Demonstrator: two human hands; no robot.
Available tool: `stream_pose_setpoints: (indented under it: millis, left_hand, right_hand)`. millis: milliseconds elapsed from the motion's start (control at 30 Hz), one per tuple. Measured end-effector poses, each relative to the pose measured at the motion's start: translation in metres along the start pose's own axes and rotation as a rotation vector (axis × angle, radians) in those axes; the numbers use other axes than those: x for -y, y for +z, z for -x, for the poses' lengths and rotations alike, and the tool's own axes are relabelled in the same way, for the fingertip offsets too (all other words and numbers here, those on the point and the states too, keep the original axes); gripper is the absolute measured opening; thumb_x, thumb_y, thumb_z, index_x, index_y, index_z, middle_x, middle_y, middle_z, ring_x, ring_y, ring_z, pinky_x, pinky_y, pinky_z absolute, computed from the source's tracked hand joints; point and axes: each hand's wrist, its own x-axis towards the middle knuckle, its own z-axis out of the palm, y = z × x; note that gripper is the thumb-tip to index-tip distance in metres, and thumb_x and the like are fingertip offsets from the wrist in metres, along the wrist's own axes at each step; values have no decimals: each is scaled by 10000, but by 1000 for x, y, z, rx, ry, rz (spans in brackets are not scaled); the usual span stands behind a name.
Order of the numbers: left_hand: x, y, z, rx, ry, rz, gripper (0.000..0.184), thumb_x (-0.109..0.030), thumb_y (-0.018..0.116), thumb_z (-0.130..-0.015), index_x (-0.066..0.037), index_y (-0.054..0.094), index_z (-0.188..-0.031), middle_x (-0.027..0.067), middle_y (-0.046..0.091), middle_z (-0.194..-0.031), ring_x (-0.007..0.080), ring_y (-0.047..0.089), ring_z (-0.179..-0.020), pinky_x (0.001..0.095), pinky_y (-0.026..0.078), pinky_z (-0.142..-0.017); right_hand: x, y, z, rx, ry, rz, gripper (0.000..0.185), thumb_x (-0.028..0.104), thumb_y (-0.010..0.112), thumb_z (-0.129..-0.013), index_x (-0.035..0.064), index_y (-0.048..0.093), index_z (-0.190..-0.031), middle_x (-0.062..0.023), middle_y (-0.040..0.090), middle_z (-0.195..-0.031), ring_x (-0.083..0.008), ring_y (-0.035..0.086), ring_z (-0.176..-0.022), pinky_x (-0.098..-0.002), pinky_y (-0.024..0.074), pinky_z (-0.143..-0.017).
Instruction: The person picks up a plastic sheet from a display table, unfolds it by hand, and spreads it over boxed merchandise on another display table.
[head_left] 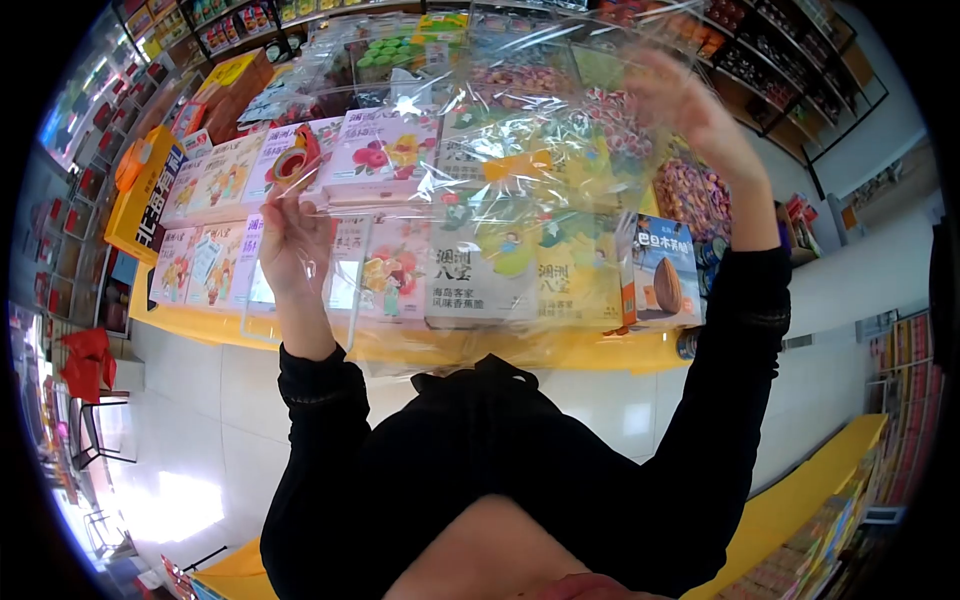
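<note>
A large sheet of clear plastic film [400, 235] is stretched over the boxes in front of me, shiny and wrinkled. My left hand [298, 248] pinches its left side, fingers closed. Just above those fingertips is a red tape dispenser with a roll of tape [293, 165]; whether the hand touches it I cannot tell. My right hand [685, 105] is raised at the film's far right, its fingers smeared by motion and partly behind glare. Under the film lie a grey-green snack box [480, 275], a yellow snack box [580, 285] and a pink fruit box [395, 280].
The boxes stand on a yellow-covered display table [560, 350]. A blue almond box [665, 270] is at its right end, near wrapped candies [690, 200]. A yellow carton [150, 195] stands at the left. Stocked shelves [790, 50] rise behind; a red bag [88, 362] hangs at left.
</note>
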Motion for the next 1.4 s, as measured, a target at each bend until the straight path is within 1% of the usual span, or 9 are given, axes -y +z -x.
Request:
stream_pose_setpoints:
  millis: [67,200,433,600,733,800,867,1133,1400]
  left_hand:
    - [-9,-15,0,45,47,6,223,-248,414,-864,-102,533,-984,-3,558,-876,136,525,-779,291,406,-689]
    - [-24,-35,2,-17,28,20,223,-232,417,-864,-94,531,-998,6,564,-904,143,534,-822,293,432,-710]
    - [-39,-55,-4,-34,39,26,223,-228,438,-855,-106,504,-1030,34,571,-963,152,549,-850,299,451,-721]
    - [-49,-64,-8,-48,55,0,231,-210,442,-855,-71,498,-1030,38,568,-927,148,533,-831,300,453,-741]
    - [-65,-73,-1,33,99,-36,242,-194,443,-855,-36,497,-1029,64,570,-921,160,542,-842,287,455,-748]
    - [-76,-82,3,-183,220,-433,256,-174,449,-851,-4,493,-1037,99,571,-932,179,549,-858,292,460,-755]
    - [-79,-81,5,-159,194,-485,260,-164,452,-849,7,490,-1041,117,569,-946,187,552,-861,301,462,-761]
    - [-47,-79,-4,-404,121,-627,245,-184,468,-844,6,510,-992,126,574,-948,183,574,-804,292,499,-692]
    - [-22,-54,-41,-405,190,-675,179,-175,531,-813,-1,569,-793,30,553,-662,93,525,-542,216,463,-488]
  right_hand:
    - [-43,1,25,119,342,131,868,358,683,-622,61,212,-1288,-123,436,-1186,-226,438,-1072,-352,375,-879]
    - [-99,15,68,55,565,17,716,138,669,-654,64,296,-1261,-97,455,-1164,-203,410,-1090,-334,321,-914]
    - [-160,32,88,-56,623,189,530,66,687,-635,49,461,-1114,-57,482,-1124,-169,415,-1083,-299,299,-923]
    - [-184,52,93,-36,714,-277,331,41,630,-692,35,515,-1002,-59,554,-1007,-157,509,-977,-257,414,-784]
    - [-180,60,97,-182,661,-192,208,18,597,-710,7,546,-912,-69,597,-865,-149,575,-824,-237,453,-684]
    - [-166,49,103,-453,620,-104,137,3,581,-713,-16,558,-847,-76,604,-759,-144,587,-692,-237,459,-632]
    - [-151,33,111,-487,499,-143,140,-9,562,-719,-19,556,-858,-84,596,-744,-133,570,-613,-227,458,-569]
    - [-108,34,108,-793,291,-340,107,37,550,-767,4,549,-870,-44,565,-682,-93,534,-532,-193,446,-485]
    - [-105,20,121,-999,298,-227,79,108,561,-782,48,557,-833,11,542,-671,-40,488,-499,-161,411,-445]
